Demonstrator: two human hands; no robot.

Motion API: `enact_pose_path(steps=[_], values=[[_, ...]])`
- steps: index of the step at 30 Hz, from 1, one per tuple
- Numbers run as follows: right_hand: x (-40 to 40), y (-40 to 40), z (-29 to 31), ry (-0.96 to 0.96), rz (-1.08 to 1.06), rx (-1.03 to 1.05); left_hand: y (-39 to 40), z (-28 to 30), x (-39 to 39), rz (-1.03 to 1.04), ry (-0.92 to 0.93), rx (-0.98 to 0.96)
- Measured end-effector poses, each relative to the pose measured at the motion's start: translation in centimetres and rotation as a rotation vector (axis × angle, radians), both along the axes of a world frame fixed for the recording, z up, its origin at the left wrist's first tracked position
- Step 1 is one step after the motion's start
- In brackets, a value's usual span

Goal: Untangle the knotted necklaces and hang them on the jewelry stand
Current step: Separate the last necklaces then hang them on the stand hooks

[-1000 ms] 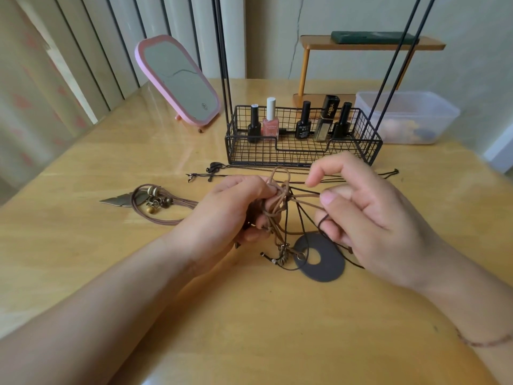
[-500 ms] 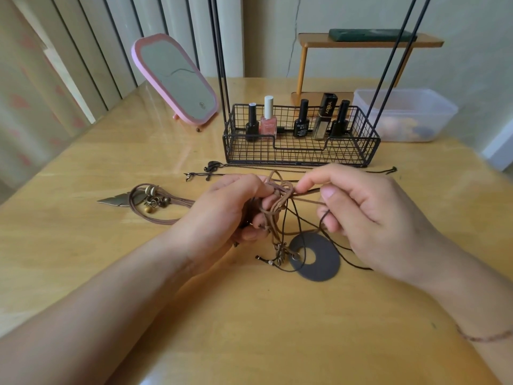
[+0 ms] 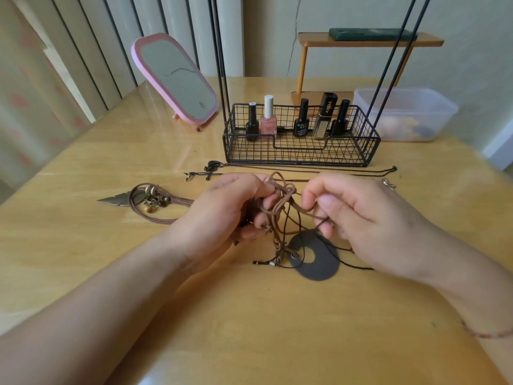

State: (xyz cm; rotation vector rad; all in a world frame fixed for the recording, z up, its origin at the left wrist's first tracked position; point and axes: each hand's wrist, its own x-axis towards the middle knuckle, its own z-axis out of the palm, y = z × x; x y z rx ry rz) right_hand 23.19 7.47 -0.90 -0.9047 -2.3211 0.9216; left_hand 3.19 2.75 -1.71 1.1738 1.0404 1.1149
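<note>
Both hands pinch a tangle of thin brown and black cords [image 3: 280, 207] above the wooden table [image 3: 249, 315]: left hand [image 3: 224, 215] bunching, right hand [image 3: 358, 218] pulling a strand sideways. Flat dark ring pendant [image 3: 316, 262] lies beneath.

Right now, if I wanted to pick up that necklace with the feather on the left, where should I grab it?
Probably grab the feather necklace by its brown cord loop, coming from above on the near side. The loop lies open and flat on the table, clear of the beads, so fingers can likely pinch it easily. The metal feather lies flat and pointed, which looks harder to lift.
</note>
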Motion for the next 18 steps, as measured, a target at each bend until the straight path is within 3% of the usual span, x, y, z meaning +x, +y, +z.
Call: enact_pose_path(steps=[3, 6, 11, 18], values=[[0.1, 0.2, 0.1, -0.076, 0.073, -0.09, 0.1, 0.0, 0.1, 0.011, 0.011, -0.007], [0.2, 0.1, 0.8, 0.046, 0.161, -0.169, 0.2, -0.1, -0.2, 0.046, 0.017, -0.029], [0.3, 0.5, 0.9, 0.18, 0.05, -0.103, 0.2, -0.1, -0.1, 0.041, 0.054, -0.013], [-1.0, 0.2, 0.2, 0.349, 0.097, -0.296, 0.3, -0.3, 0.7, 0.034, 0.087, 0.027]])
